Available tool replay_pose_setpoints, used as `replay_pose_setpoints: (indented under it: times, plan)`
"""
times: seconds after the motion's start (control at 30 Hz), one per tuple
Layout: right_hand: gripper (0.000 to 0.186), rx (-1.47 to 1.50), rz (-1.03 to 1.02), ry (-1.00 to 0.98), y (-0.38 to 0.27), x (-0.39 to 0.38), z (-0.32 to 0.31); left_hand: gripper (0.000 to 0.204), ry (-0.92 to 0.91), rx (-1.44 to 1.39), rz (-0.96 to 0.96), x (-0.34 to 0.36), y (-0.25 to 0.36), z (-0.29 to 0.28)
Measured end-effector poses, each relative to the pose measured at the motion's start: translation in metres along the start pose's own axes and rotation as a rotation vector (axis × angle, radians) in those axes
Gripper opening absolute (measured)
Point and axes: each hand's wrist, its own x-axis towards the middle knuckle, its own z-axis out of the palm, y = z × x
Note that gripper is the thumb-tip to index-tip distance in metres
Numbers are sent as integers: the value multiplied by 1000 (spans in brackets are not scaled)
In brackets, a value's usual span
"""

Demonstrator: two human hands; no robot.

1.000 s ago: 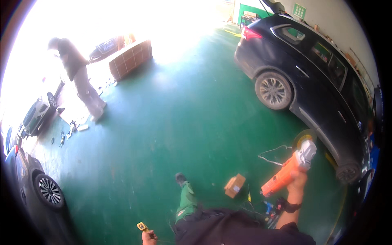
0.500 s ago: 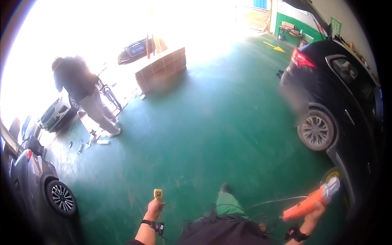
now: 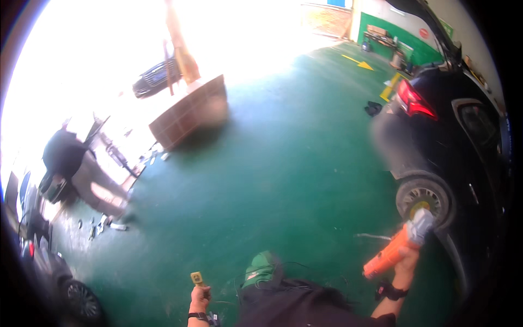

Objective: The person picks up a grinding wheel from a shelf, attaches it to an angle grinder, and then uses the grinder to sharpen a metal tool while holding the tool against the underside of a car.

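In the head view, the right hand [image 3: 406, 260] is closed around an orange grinder [image 3: 388, 256], out to the right. Its round yellow disc [image 3: 418, 207] shows in front of the back wheel [image 3: 431, 194] of a big black car [image 3: 469, 144]. I cannot tell if they touch. The left hand [image 3: 200, 295] grips a small yellow thing [image 3: 196, 279], low and well apart from the grinder. A pale cord [image 3: 373, 236] lies by the grinder.

The disc could scrape the tire or the paint if the right arm swings too far. A foot could catch on the cord and make the person trip. If the disc spins, it could cut someone; I cannot tell if it does.

A round red sign [image 3: 424, 33] is on the wall, too small to read. A yellow arrow [image 3: 359, 62] is painted on the floor. I can read no label on the grinder.
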Motion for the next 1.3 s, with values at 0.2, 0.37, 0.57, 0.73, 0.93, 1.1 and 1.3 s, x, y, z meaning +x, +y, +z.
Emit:
replay_pose_setpoints:
  times: [0.2, 0.37, 0.57, 0.73, 0.93, 1.1, 1.3]
  plan:
    - [73, -93, -3, 23, 16, 134, 94, 24, -17, 22, -12, 71, 93, 123]
    - [68, -102, 112, 110, 19, 231, 131, 24, -53, 84, -41, 143, 191, 292]
    - [70, -38, 52, 152, 52, 365, 143, 22, -249, 384, 56, 168, 299, 495]
    - [73, -89, 77, 143, 70, 485, 160, 17, -332, 384, 99, 184, 362, 644]
    - [73, -29, 149, 97, 89, 642, 162, 19, -208, 366, 42, 218, 381, 757]
    - [71, -29, 176, 46, 80, 766, 189, 19, -224, 302, -12, 243, 409, 844]
    - [82, -76, 125, 73, 106, 894, 192, 16, -286, 215, -90, 284, 457, 1000]
